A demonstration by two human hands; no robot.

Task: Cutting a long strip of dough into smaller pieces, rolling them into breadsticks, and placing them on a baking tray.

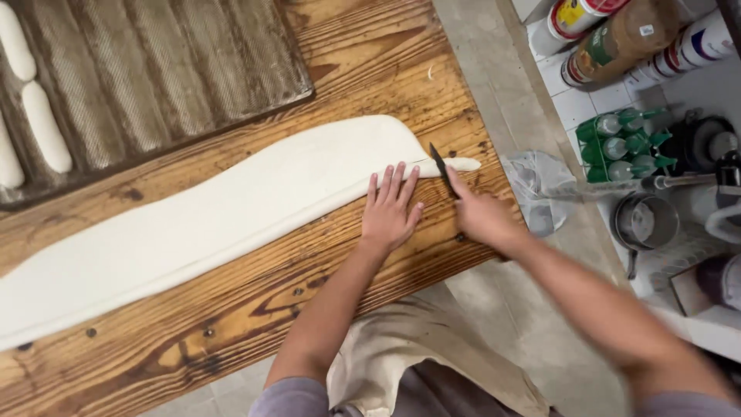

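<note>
We see a long rolled sheet of dough (208, 216) lying diagonally on the wooden table (255, 309), running from the near left edge up toward the far right.

Left hand (390, 208): flat, fingers spread and together-ish, pressing on the near edge of the dough close to its right end. Open palm, clamped on nothing.

Right hand (482, 216): closed around the handle of a dark-bladed knife (442, 168). The blade is tilted and stands in the dough just right of the left hand's fingertips. A small end piece of dough (463, 164) sits right of the blade; we can't tell if it is fully severed.

Far left: ridged baking tray (154, 69) on the table, with shaped dough sticks (45, 127) lying in its leftmost grooves.

Right of the table, on the floor side: green crate of bottles (625, 143), a metal pot (644, 220), a crumpled plastic bag (536, 185) and several tubs and jars (625, 35) further away.

Apron (417, 355) visible at the near edge.
</note>
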